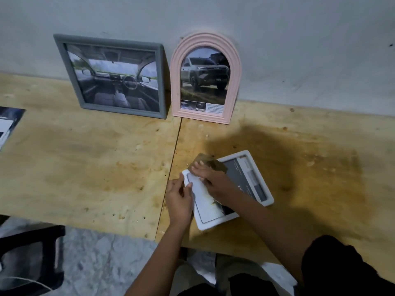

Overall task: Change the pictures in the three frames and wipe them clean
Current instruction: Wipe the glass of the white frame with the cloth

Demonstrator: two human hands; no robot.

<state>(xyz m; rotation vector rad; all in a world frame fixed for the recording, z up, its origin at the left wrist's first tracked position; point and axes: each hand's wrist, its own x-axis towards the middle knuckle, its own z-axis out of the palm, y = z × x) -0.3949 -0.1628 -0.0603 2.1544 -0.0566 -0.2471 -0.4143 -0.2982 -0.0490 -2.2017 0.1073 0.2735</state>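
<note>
We note left hand [179, 198] gripping white frame [218, 224], right hand [213, 180] pressing brown cloth [208, 160] flat-fingered, TOYOTA legible in far pink frame [235, 82].

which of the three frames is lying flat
The white frame lies flat on the table. The grey frame and the pink frame stand leaning against the wall.

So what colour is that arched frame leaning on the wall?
The arched frame is pale pink, seen best in the head view.
</note>
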